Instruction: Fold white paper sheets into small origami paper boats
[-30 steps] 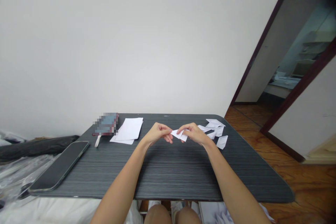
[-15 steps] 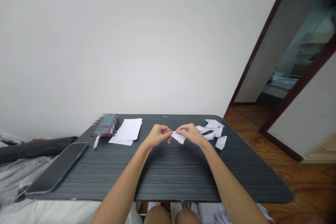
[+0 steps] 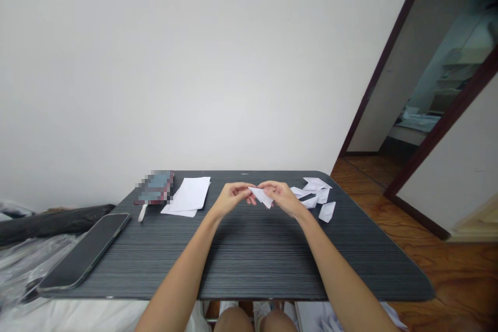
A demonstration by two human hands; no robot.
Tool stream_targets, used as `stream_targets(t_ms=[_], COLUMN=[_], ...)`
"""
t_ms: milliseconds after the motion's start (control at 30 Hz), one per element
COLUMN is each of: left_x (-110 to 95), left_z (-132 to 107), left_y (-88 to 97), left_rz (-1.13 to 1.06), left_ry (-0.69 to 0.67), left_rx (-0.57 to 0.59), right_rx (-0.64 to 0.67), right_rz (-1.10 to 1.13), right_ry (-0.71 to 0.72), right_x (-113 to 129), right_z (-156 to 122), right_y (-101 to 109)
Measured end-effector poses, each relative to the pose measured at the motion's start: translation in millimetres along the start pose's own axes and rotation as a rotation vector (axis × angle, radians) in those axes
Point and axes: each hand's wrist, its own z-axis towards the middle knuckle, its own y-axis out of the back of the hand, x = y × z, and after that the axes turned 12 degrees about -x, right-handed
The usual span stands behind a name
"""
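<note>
Both my hands are raised just above the middle of the dark striped table (image 3: 249, 259), pinching one small folded white paper piece (image 3: 261, 196) between them. My left hand (image 3: 232, 198) grips its left tip with closed fingers. My right hand (image 3: 282, 197) holds its right side, fingers curled over the fold. Several finished folded paper pieces (image 3: 316, 195) lie on the table just right of my right hand.
A stack of white paper sheets (image 3: 189, 195) lies at the back left, next to a small booklet (image 3: 154, 187) and a white pen-like object (image 3: 143, 212). A black phone (image 3: 84, 250) rests near the table's left edge. An open doorway (image 3: 424, 109) is at the right.
Both hands have lifted slightly and turned the paper piece, which now points down to the right. The view has shifted a little; nothing else on the table moved.
</note>
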Motion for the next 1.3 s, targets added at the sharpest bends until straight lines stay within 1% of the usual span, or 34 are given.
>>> stream_targets(t_ms=[100, 233, 333, 400, 467, 600, 800, 933, 1100, 1200, 1300], left_x=[2.4, 4.9, 6.4, 7.4, 8.5, 11.3, 14.7, 14.5, 15.9, 18.9, 25.8], left_z=[0.6, 2.0, 2.9, 3.2, 3.5, 4.1, 4.9, 4.9, 5.5, 6.2, 6.7], left_y=[-0.5, -1.9, -3.0, -3.3, -3.1, -2.0, -1.2, -2.0, -4.4, -5.1, -4.1], left_rz=[0.038, 0.067, 0.076, 0.081, 0.080, 0.085, 0.075, 0.076, 0.077, 0.121, 0.267], left_ry=[-0.018, -0.042, -0.031, -0.016, -0.012, 0.003, 0.045, 0.041, 0.056, 0.080, 0.072], left_rx=[-0.081, -0.214, -0.278, -0.301, -0.299, -0.259, -0.270, -0.226, -0.255, -0.235, -0.190], right_rx=[-0.017, -0.011, -0.044, -0.065, -0.085, -0.118, -0.114, -0.091, -0.037, -0.042, -0.068], right_rz=[0.052, 0.141, 0.167, 0.164, 0.151, 0.133, 0.112, 0.102, 0.152, 0.131, -0.012], right_ry=[0.009, -0.042, -0.043, -0.048, -0.040, 0.013, 0.008, -0.042, -0.181, -0.183, -0.122], right_x=[-1.3, -4.9, -7.0, -8.1, -9.1, -11.5, -12.7, -10.9, -8.9, -9.7, -14.5], right_z=[-0.2, -0.1, 0.8, 1.4, 2.0, 2.6, 2.5, 1.6, -0.6, -0.6, 1.6], right_y=[-4.9, -8.5, -9.8, -10.7, -11.6, -12.6, -11.9, -11.6, -11.7, -11.6, -11.1])
